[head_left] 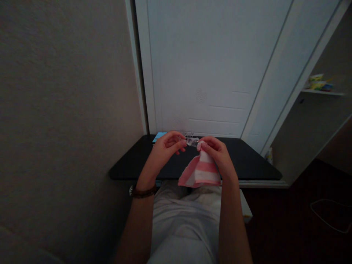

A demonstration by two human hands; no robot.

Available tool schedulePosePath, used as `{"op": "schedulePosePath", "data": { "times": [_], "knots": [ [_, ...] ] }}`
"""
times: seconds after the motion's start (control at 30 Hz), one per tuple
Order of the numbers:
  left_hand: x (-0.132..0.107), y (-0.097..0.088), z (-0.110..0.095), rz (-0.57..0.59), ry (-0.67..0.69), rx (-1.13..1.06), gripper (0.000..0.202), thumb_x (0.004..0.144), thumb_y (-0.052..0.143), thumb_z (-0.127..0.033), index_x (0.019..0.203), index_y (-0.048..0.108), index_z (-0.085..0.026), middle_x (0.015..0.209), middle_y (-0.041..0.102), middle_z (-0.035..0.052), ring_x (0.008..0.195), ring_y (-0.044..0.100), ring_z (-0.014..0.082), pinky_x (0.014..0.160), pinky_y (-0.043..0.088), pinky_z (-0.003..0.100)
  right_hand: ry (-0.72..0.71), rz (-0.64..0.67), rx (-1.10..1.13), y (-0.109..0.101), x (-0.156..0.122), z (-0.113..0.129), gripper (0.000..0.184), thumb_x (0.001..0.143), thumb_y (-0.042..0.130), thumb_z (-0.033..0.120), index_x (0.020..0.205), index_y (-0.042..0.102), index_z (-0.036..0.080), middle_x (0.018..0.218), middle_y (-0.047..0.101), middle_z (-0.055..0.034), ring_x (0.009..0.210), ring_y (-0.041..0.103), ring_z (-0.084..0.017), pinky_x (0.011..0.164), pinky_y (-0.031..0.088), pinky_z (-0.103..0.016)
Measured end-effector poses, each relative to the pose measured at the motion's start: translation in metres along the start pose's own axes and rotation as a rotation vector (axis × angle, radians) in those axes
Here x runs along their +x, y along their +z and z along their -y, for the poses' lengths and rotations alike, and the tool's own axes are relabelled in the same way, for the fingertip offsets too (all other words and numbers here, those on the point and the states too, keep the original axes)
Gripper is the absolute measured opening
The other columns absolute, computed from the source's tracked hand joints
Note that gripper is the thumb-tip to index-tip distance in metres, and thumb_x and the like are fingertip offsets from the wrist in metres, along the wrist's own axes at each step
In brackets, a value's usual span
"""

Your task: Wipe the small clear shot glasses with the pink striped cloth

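Observation:
My left hand [165,147] pinches a small clear, shiny object [190,140], possibly a pair of glasses, held above the black table [132,161]. My right hand [217,154] is closed on a pink and white striped cloth [200,171], pressing a corner of it against that object. The cloth hangs down from my right fingers toward my lap. A dark watch [141,191] sits on my left wrist. The room is dim, so the clear object's shape is hard to make out.
A white door [209,66] stands behind the table, a beige wall [66,91] on the left. A blue item [158,136] lies at the table's far edge. A shelf [321,91] at right holds colourful packets. A white cable [327,216] lies on the dark floor.

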State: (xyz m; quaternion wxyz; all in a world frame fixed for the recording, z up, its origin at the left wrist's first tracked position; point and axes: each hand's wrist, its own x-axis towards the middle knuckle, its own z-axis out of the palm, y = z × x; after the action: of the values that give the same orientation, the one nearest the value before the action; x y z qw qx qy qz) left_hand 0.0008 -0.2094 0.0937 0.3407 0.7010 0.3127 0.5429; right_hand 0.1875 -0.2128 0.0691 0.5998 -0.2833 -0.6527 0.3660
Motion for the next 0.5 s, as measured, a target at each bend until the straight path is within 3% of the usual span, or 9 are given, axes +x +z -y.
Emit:
{"op": "schedulePosePath", "data": {
  "times": [0.5],
  "knots": [
    [0.0001, 0.0004, 0.0025, 0.126, 0.012, 0.043, 0.023, 0.076, 0.061, -0.036, 0.090, 0.058, -0.017, 0.076, 0.059, 0.0011, 0.067, 0.059, 0.0130, 0.055, 0.045, 0.021, 0.004, -0.086, -0.010, -0.0047, 0.0019, -0.0047, 0.014, 0.078, 0.061, 0.033, 0.085, 0.063, 0.021, 0.074, 0.063, 0.0004, 0.066, 0.056, -0.013, 0.058, 0.041, -0.022]
  ]
}}
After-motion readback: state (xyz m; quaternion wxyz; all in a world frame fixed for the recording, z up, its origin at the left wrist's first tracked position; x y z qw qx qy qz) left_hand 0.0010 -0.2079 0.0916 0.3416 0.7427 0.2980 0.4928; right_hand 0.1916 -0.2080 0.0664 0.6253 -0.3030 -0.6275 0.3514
